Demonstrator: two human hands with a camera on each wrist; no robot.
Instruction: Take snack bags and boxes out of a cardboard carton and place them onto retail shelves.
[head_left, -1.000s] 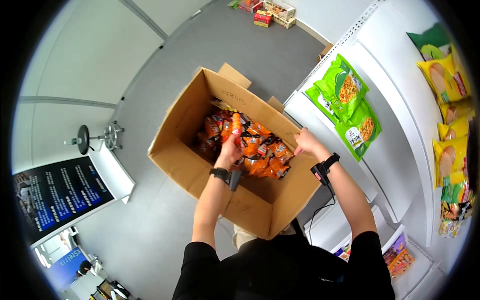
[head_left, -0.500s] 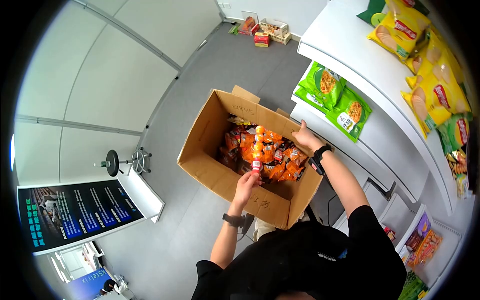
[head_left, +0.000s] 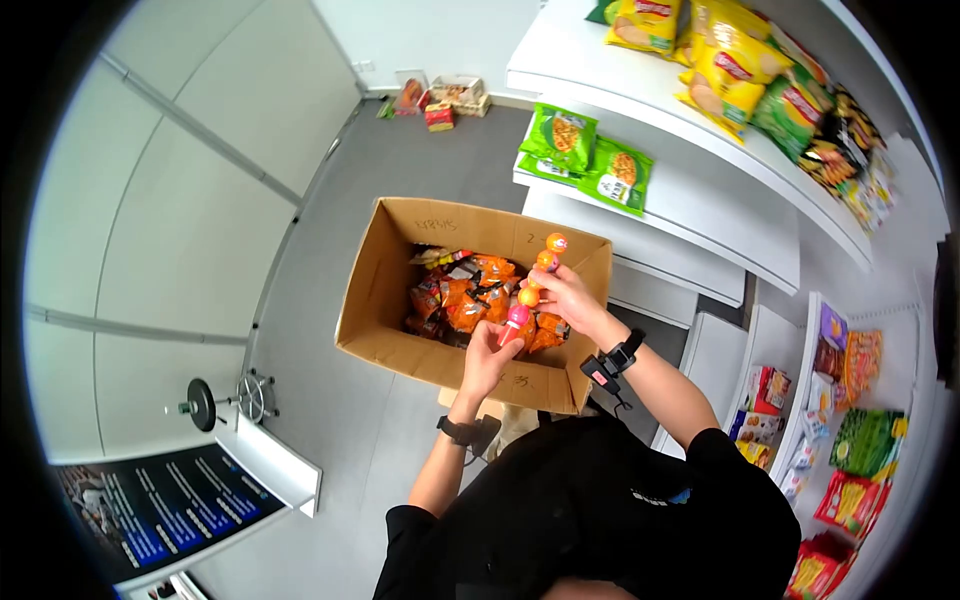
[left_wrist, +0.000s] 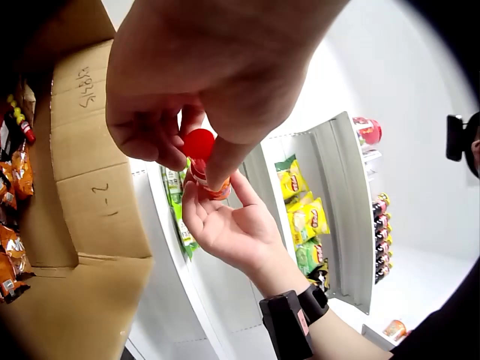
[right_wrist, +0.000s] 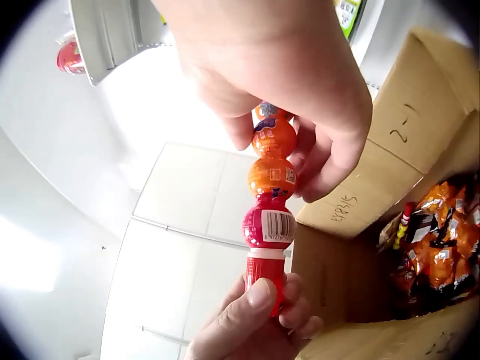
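Observation:
A beaded candy tube (right_wrist: 271, 225), with orange balls, a pink ball bearing a barcode and a red cap, is held by both hands above an open cardboard box (head_left: 362, 285). My left hand (head_left: 487, 358) grips the red cap end, thumb laid along it in the right wrist view. My right hand (head_left: 572, 302) holds the orange balls farther up, its fingers hiding part of them. Below, several orange snack packets (head_left: 465, 315) fill the box. Among them lies a thinner beaded stick in yellow and red (right_wrist: 403, 229).
To the right, white shelves (head_left: 720, 225) carry green noodle-picture bags (head_left: 615, 175) and yellow chip bags (head_left: 735, 75). Lower shelves hold red packets (head_left: 850, 500). Small boxes (head_left: 440, 117) stand on the floor by the far wall. A round stool (head_left: 200, 403) is at left.
The left hand has lifted the candy tube out from over the packets. My right hand has left the box's right edge and now holds the tube's orange part. The head view has swung right.

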